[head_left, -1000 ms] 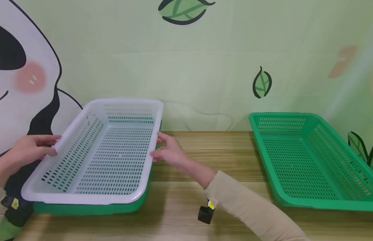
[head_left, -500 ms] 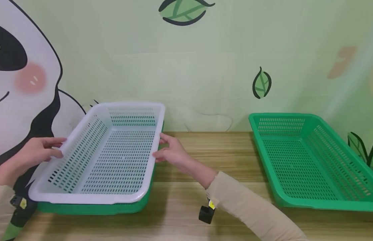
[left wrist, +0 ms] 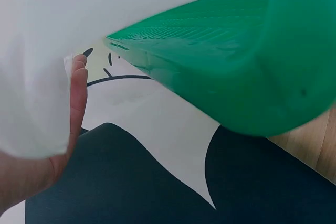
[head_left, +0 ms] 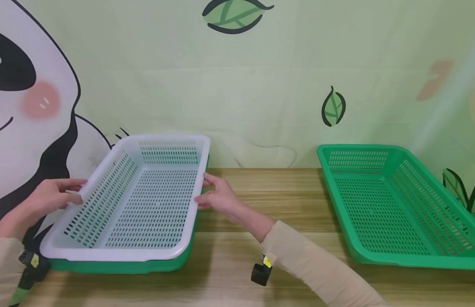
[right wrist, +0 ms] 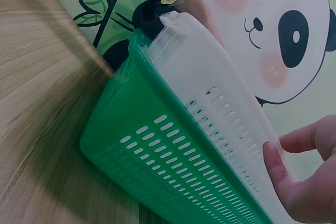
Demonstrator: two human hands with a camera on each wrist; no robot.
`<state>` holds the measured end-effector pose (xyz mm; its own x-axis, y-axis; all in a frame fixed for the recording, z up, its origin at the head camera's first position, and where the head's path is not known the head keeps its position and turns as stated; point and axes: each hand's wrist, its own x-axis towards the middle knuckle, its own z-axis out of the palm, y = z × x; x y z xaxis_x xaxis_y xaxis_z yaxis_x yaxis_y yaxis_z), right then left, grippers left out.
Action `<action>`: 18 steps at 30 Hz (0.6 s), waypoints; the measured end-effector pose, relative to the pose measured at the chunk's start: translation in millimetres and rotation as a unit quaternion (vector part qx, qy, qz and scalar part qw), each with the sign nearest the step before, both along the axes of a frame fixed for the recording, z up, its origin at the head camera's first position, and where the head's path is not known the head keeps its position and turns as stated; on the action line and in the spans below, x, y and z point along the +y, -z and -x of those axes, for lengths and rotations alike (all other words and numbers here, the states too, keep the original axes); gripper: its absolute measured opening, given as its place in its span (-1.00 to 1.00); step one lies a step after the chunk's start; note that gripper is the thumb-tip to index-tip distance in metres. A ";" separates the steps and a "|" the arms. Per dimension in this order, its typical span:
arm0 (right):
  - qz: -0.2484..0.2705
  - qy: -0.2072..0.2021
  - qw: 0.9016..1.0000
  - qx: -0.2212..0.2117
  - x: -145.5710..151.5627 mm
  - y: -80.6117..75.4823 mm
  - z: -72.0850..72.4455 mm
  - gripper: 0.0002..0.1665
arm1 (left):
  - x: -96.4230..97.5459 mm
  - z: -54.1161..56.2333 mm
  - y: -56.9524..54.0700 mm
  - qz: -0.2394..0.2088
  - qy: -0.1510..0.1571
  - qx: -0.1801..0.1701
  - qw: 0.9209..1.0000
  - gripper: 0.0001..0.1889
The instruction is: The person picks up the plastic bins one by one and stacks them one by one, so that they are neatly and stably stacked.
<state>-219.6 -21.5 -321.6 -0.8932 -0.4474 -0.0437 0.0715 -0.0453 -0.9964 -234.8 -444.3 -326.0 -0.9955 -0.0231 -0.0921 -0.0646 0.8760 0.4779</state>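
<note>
A white perforated plastic basket (head_left: 153, 204) sits partly inside a green basket (head_left: 122, 266) of similar shape on the left of the table. My left hand (head_left: 51, 198) holds the white basket's left rim, and in the left wrist view its fingers (left wrist: 79, 93) lie along the outside of the white wall. On the opposite side my right hand (head_left: 222, 196) pinches the right rim between thumb and fingers. The right wrist view has the white wall (right wrist: 194, 66) standing above the green rim, with a gap between the two rims.
A second green basket (head_left: 375, 213) stands on the right side of the wooden table (head_left: 260, 192). Behind the table hangs a pale green cloth (head_left: 260, 85) printed with a panda and leaves. A small black wrist camera (head_left: 261, 274) hangs below my right sleeve.
The white basket has sunk lower into the green one and shifted slightly right. My left hand has moved right with its rim; my right hand has moved only a little.
</note>
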 end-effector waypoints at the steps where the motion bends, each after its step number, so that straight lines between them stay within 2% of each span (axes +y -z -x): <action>1: 0.001 0.001 1.000 -0.001 -0.2 0.9 0.5 -0.24 | 0.8 0.4 -0.3 -0.005 -0.004 -0.003 1.000 -0.34; 4: 0.007 0.004 1.000 -0.001 -0.6 2.6 0.9 -0.24 | -0.7 2.7 1.2 -0.017 0.001 -0.006 1.000 -0.31; 6: 0.011 0.005 1.000 0.000 -0.6 3.3 0.4 -0.24 | -1.5 3.6 3.4 -0.012 -0.007 -0.004 1.000 -0.30; 8: 0.012 0.007 1.000 0.002 -0.9 3.9 -0.1 -0.24 | -6.3 6.3 5.9 -0.019 0.003 -0.007 1.000 -0.29; 11: 0.016 0.007 1.000 0.004 -1.8 5.7 0.9 -0.24 | -12.4 10.6 12.0 0.000 -0.009 0.003 1.000 -0.31; 14: 0.018 0.008 1.000 0.004 -2.6 7.9 2.2 -0.24 | -18.0 15.2 15.6 -0.008 -0.001 -0.002 1.000 -0.30; 18: 0.021 0.005 1.000 0.006 -2.7 9.1 2.9 -0.24 | -12.4 12.9 11.2 -0.007 0.000 -0.012 1.000 -0.31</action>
<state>-222.5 -24.2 -330.7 -0.8978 -0.4402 -0.0144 0.0593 -0.0885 -0.9943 -247.7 -456.7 -337.2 -0.9929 -0.0224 -0.1166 -0.0770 0.8691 0.4885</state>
